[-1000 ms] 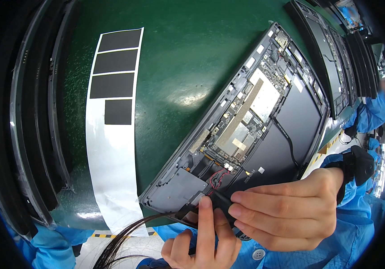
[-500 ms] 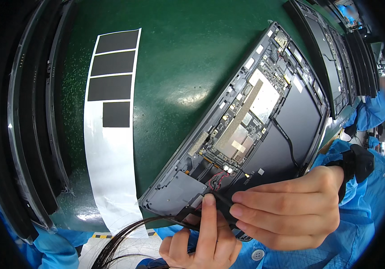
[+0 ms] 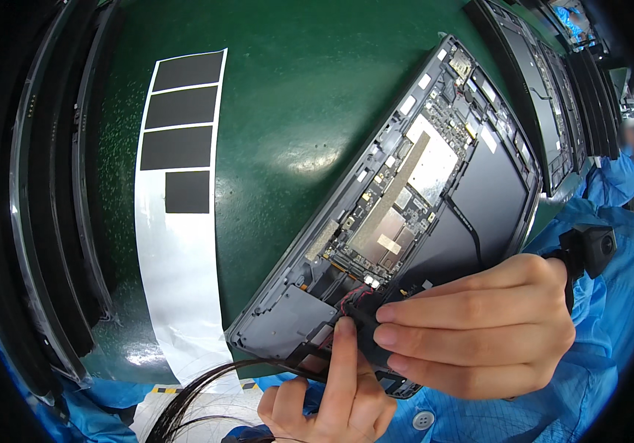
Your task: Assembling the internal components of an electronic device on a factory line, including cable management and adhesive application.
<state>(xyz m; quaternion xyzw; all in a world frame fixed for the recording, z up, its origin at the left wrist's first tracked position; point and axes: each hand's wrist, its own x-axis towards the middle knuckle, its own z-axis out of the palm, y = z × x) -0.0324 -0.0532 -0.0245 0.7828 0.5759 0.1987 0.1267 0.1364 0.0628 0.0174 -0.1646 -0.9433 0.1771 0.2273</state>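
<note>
An opened grey device housing (image 3: 287, 314), with a circuit board (image 3: 379, 232) and thin red wires exposed, lies slanted before me. My right hand (image 3: 479, 332) is closed, fingers together, on a soft-looking black patch (image 3: 367, 328) at the housing's near end; its thumb is hidden. My left hand (image 3: 331, 402) has its index finger extended, the tip pressing at the patch's left edge beside the red wires. Its other fingers are curled in, and the thumb is mostly hidden. A black cable (image 3: 468, 225) runs across the bare panel above my right hand.
A white backing strip (image 3: 176, 295) with several black rectangles lies on the green table (image 3: 280, 96). Dark panels (image 3: 51, 184) stand in a row at left. More opened housings (image 3: 542, 96) line the right. Dark hair strands (image 3: 199, 387) hang near my left hand.
My right hand has shifted slightly up and turned a little at the wrist, with the black patch still at its fingertips. The left index finger stays in nearly the same place.
</note>
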